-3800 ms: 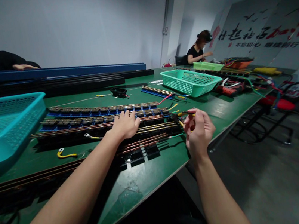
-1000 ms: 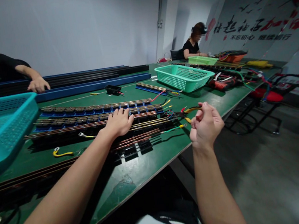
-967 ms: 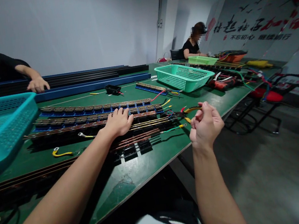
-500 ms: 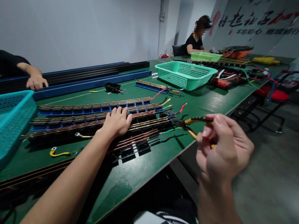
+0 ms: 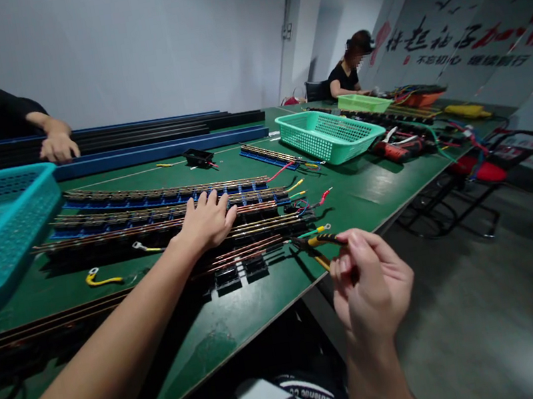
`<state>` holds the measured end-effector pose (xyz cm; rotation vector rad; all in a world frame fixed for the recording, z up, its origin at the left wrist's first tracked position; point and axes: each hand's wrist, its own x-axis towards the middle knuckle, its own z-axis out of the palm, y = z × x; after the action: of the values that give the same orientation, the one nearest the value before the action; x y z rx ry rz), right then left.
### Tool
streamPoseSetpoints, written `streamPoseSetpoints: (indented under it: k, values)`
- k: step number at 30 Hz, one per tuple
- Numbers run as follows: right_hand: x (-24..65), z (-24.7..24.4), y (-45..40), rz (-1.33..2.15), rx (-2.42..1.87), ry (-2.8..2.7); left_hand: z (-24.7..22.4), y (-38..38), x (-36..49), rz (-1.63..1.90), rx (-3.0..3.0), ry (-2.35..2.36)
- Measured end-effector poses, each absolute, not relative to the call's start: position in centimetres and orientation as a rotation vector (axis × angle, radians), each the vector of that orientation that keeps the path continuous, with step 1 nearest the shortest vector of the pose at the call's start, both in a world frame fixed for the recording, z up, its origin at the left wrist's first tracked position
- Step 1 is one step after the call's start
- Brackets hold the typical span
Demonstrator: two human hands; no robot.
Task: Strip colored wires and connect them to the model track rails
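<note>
My left hand (image 5: pixel 208 221) lies with fingers spread on the row of rail strips, long copper-coloured bars on blue and black holders. Beneath and around it are the blue-based strips (image 5: pixel 167 210) and the black-based strip with copper bars (image 5: pixel 249 251). My right hand (image 5: pixel 372 277) is closed round the yellow-and-black handles of a pair of pliers (image 5: pixel 319 245). The pliers' dark jaws are at the end of the nearest copper bars, by a green wire with a ring terminal (image 5: pixel 322 228); whether they grip anything cannot be made out. A red-tipped wire (image 5: pixel 325 196) sticks out just behind.
A blue basket (image 5: pixel 3 234) stands at the left, a green basket (image 5: pixel 328 139) at the back. Yellow wire pieces with ring terminals (image 5: pixel 102 279) lie left. Red-handled pliers (image 5: pixel 396 150) rest on the right. Two other people sit at the table; one person's hand (image 5: pixel 58 146) rests on long bars.
My right hand has moved left and slightly down with the pliers, bringing their jaws to the nearest copper bars' end. My left hand stays on the strips.
</note>
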<state>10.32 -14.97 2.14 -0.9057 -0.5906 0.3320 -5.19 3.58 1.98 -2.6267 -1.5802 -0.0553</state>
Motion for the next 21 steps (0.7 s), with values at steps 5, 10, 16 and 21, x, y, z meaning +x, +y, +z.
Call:
streamPoseSetpoints:
  k: [5, 10, 16, 21]
  values:
    - [9.8, 1.2, -16.3, 0.075, -1.084, -0.994, 2.2, 2.0, -4.1, -0.073, -2.727, -1.539]
    - [9.5, 1.5, -17.3, -0.025, -1.068, -1.450, 1.2, 1.1, -3.4, -0.065, -2.722, -1.545]
    - [9.6, -0.1, -17.0, -0.068, -0.970, -1.557, 0.9, 1.4, -3.6, -0.067, -2.717, -1.551]
    - [10.4, -0.6, -17.1, -0.051, -0.954, -1.693, 0.8, 1.4, -3.5, -0.061, -2.712, -1.555]
